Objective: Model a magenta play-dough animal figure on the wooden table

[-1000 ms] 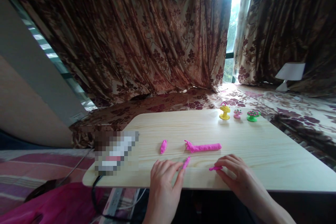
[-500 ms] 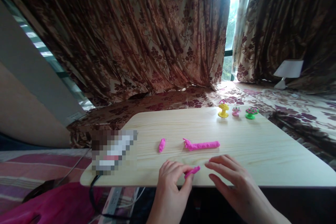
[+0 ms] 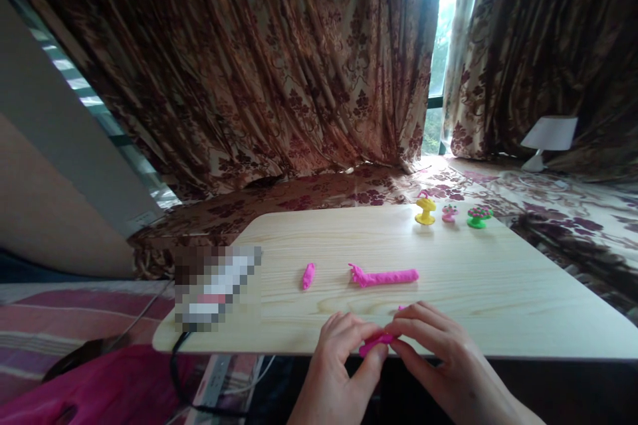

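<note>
A small strip of pink modelling clay (image 3: pixel 375 344) is pinched between the thumb and fingers of my left hand (image 3: pixel 343 358), at the near edge of the table. My right hand (image 3: pixel 443 345) has its thumb and fingertips closed on the strip's right end, so the two hands nearly meet. Just behind my right fingers a bit of pink clay (image 3: pixel 401 308) shows, mostly hidden. Beyond my hands lies a longer pink clay roll (image 3: pixel 389 277) with a frayed, branching left end. A short pink clay piece (image 3: pixel 308 276) rests to its left.
On the wooden table (image 3: pixel 299 232), a yellow clay figure (image 3: pixel 425 211), a small pink one (image 3: pixel 449 214) and a green one with pink dots (image 3: pixel 479 216) stand at the far right. A blurred-out object (image 3: pixel 219 289) with a black cable lies at the left. A white lamp (image 3: pixel 551 134) stands behind.
My right hand has come leftward and its fingertips have closed on the clay strip's end. My left hand has shifted slightly right and nearer with the strip.
</note>
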A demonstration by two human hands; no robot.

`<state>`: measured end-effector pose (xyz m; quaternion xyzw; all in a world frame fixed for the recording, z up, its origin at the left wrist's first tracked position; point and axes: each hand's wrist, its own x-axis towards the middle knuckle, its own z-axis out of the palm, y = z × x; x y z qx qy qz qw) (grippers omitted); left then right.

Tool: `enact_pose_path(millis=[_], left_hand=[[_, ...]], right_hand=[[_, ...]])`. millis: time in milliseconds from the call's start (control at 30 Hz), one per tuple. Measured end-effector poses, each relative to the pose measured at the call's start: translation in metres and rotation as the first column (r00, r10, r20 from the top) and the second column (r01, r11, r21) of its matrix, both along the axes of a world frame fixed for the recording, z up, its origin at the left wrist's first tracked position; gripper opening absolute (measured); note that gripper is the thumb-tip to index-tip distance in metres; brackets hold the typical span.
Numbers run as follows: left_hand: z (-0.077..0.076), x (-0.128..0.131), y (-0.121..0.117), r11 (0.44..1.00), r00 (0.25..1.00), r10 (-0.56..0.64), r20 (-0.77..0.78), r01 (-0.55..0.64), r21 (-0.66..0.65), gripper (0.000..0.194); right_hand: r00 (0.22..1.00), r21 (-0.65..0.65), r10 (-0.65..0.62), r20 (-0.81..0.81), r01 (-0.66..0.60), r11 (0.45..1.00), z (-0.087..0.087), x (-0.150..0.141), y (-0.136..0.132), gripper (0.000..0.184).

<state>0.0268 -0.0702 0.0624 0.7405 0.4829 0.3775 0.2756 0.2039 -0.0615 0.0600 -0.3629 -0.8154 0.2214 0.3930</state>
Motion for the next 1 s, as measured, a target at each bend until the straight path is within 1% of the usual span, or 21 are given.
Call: enact_pose_path(millis=[67,167,267,333,400,467,500,533,600,667,733,800,833,900,1000], left_hand=[[0.004,-0.001,-0.002,0.996,0.998,0.001,0.063,0.005,-0.089,0.016],[0.008,-0.006,-0.004,0.978,0.986,0.043,0.160,-0.008,-0.211,0.017],[0.009,-0.016,-0.007,0.950,0.952,0.092,0.292,0.004,-0.311,0.019],[0.005,-0.025,-0.008,0.933,0.899,0.116,0.422,0.047,-0.357,0.023],[-0.002,-0.037,-0.008,0.929,0.820,0.138,0.556,0.087,-0.359,0.027],[-0.009,-0.049,-0.008,0.933,0.737,0.202,0.645,0.056,-0.356,0.028],[-0.013,-0.056,-0.007,0.931,0.700,0.252,0.668,0.011,-0.364,0.026],[-0.015,-0.062,-0.007,0.925,0.665,0.308,0.681,-0.042,-0.378,0.025],[-0.018,-0.075,-0.007,0.907,0.591,0.397,0.702,-0.135,-0.400,0.023],[-0.021,-0.086,-0.007,0.898,0.532,0.435,0.726,-0.192,-0.396,0.026],[-0.023,-0.094,-0.008,0.882,0.495,0.470,0.730,-0.248,-0.400,0.026],[-0.026,-0.100,-0.009,0.859,0.477,0.512,0.714,-0.308,-0.410,0.028],[-0.028,-0.101,-0.009,0.851,0.472,0.523,0.710,-0.326,-0.411,0.030],[-0.031,-0.103,-0.008,0.856,0.460,0.514,0.724,-0.327,-0.400,0.033],[-0.035,-0.104,-0.007,0.873,0.408,0.484,0.774,-0.290,-0.393,0.031]], right_hand=[[0.999,-0.007,0.031,0.020,-0.031,0.999,0.002,-0.001,0.000,0.023],[0.997,0.008,0.064,0.047,-0.065,0.998,0.006,-0.006,0.001,0.021],[0.996,0.021,0.085,0.025,-0.086,0.996,0.011,-0.019,0.000,0.017],[0.995,0.005,0.098,-0.031,-0.098,0.995,0.014,-0.033,-0.001,0.014],[0.989,-0.067,0.107,-0.101,-0.114,0.991,0.017,-0.051,-0.001,0.012],[0.985,-0.137,0.107,-0.133,-0.125,0.983,0.018,-0.072,0.002,0.013],[0.990,-0.134,0.095,-0.100,-0.108,0.985,0.019,-0.083,0.007,0.013],[0.997,-0.103,0.074,-0.034,-0.077,0.992,0.018,-0.094,0.014,0.014],[0.992,0.016,-0.012,0.122,0.010,1.000,0.017,-0.113,0.034,0.015],[0.968,0.106,-0.091,0.234,0.068,0.992,0.013,-0.129,0.059,0.017],[0.950,0.141,-0.116,0.290,0.078,0.987,0.009,-0.141,0.085,0.019],[0.926,0.171,-0.119,0.358,0.060,0.983,0.004,-0.149,0.106,0.021],[0.912,0.185,-0.117,0.394,0.046,0.982,0.001,-0.153,0.113,0.021],[0.879,0.212,-0.117,0.462,0.018,0.977,-0.004,-0.157,0.122,0.021],[0.829,0.247,-0.135,0.543,-0.004,0.969,-0.010,-0.158,0.122,0.022]])
